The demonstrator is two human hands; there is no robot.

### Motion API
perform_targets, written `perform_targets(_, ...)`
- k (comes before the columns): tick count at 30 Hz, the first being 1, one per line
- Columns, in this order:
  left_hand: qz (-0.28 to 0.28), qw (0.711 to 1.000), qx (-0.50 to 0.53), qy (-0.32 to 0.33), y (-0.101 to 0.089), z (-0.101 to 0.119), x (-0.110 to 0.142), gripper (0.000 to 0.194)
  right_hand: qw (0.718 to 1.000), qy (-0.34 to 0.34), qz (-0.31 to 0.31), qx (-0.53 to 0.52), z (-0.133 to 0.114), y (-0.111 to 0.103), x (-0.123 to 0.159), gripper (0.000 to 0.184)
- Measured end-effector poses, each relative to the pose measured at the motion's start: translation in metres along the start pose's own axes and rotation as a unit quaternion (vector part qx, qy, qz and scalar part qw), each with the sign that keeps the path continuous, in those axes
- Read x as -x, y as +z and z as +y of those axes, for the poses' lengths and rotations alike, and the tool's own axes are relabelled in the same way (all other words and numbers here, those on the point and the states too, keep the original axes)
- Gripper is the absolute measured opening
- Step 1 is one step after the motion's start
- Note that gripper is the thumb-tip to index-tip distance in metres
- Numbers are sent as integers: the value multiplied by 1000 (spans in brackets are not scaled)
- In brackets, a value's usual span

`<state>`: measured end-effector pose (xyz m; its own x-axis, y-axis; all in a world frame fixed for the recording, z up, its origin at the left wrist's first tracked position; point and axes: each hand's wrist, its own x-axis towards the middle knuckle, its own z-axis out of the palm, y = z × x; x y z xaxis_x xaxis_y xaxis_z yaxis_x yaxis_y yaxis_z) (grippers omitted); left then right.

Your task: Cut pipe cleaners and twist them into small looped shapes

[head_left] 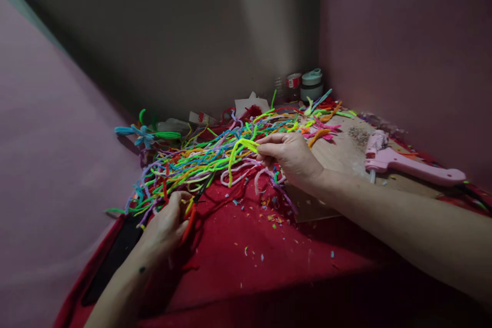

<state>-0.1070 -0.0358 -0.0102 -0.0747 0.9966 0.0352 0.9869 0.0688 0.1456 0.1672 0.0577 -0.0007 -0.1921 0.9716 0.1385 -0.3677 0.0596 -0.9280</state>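
Note:
My right hand (290,156) pinches one end of a bright yellow pipe cleaner (235,156), which is bent over and hangs down on the left. At the lower left, my left hand (169,220) is closed around scissors (188,228) with an orange-red handle; their dark blades point up and away. Some yellow shows by the left fingers. Under and behind both hands spreads a tangled heap of pipe cleaners (200,159) in many colours. Its near edge lies close to the left hand.
A pink glue gun (418,165) rests on a board (338,156) at right. Blue pipe-cleaner petals (144,137) stand at the heap's left end. A lidded jar (311,86) stands at the back. Coloured scraps litter the red cloth (230,246); a black flat object (111,261) lies left.

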Motion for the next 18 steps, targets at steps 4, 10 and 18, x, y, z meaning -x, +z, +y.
perform_targets(4,21,999,-24,44,7,-3,-11,32,1000,1,-5,-11,2,0,0,5)
perform_targets(10,33,997,-19,60,1,-5,-22,38,1000,16,-13,-13,3,-1,-1,5)
perform_targets(18,71,967,241,33,-27,41,-2,38,992,65,-94,47,6,2,0,7)
